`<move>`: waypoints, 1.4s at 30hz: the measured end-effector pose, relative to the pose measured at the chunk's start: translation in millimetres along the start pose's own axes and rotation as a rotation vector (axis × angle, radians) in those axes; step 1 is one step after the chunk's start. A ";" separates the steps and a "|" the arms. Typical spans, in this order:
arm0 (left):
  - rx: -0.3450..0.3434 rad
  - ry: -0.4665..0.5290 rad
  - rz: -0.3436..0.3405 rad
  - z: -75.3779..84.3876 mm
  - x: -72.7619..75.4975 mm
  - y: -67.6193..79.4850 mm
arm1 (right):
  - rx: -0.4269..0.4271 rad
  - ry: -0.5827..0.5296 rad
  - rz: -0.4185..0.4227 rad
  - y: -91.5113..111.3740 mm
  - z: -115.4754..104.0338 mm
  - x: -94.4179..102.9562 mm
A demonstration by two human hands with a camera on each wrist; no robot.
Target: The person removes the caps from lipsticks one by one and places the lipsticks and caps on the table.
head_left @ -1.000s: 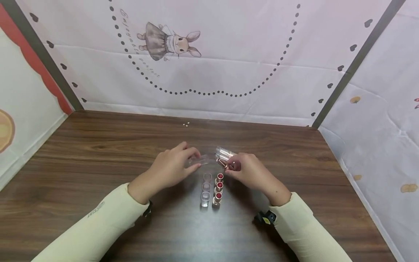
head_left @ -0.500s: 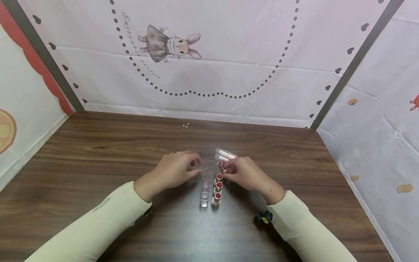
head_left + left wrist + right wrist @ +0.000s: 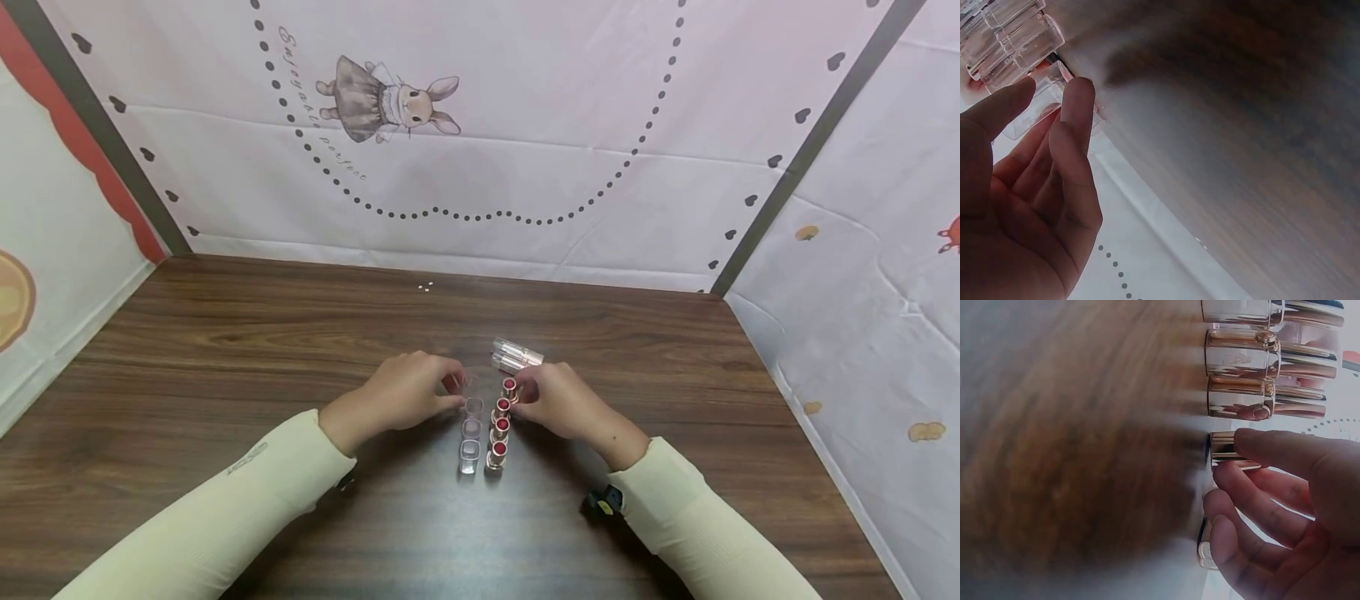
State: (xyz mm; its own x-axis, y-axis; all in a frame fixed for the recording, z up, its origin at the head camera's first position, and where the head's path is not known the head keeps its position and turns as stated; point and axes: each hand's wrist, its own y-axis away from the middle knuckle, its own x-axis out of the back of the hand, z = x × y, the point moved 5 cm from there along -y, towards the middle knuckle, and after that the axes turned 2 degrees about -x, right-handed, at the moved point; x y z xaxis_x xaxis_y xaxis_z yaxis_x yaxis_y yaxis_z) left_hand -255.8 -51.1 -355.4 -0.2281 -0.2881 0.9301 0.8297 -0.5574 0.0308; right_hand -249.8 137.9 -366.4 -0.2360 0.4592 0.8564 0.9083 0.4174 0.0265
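My left hand point(image 3: 411, 390) pinches a clear lipstick cap point(image 3: 1046, 92) between thumb and fingers, standing on the table at the far end of a row of clear caps point(image 3: 470, 451). Facing it, my right hand point(image 3: 558, 402) pinches the gold base of an uncapped lipstick point(image 3: 1223, 447), which stands upright. Its red tip point(image 3: 510, 384) points up. That lipstick is at the far end of a row of upright uncapped red lipsticks point(image 3: 500, 427), parallel to the caps. In the right wrist view, a small gap separates it from the nearest gold-and-silver lipstick tube point(image 3: 1241, 397).
Behind the right hand, capped lipsticks point(image 3: 517, 354) lie on their sides. Tiny white bits point(image 3: 426, 287) lie near the back edge of the wooden table point(image 3: 262, 333). Printed cloth walls point(image 3: 525, 167) enclose the back and sides.
The right hand has brought the lipstick from tilted to upright at the far end of the row. The left hand has shifted right and stood its cap at the end of the cap row.
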 end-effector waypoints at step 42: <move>-0.040 0.031 -0.010 4.6 -9.3 -17.5 | 0.000 -0.006 -0.101 -8.9 2.2 -7.0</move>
State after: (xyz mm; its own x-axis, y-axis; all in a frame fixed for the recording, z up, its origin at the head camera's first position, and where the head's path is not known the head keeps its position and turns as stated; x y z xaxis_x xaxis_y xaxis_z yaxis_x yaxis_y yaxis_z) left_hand -265.9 -35.1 -362.9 -0.2526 -0.3059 0.9180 0.8065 -0.5907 0.0251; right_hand -257.0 132.8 -373.8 -0.3287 0.4190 0.8464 0.8797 0.4620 0.1129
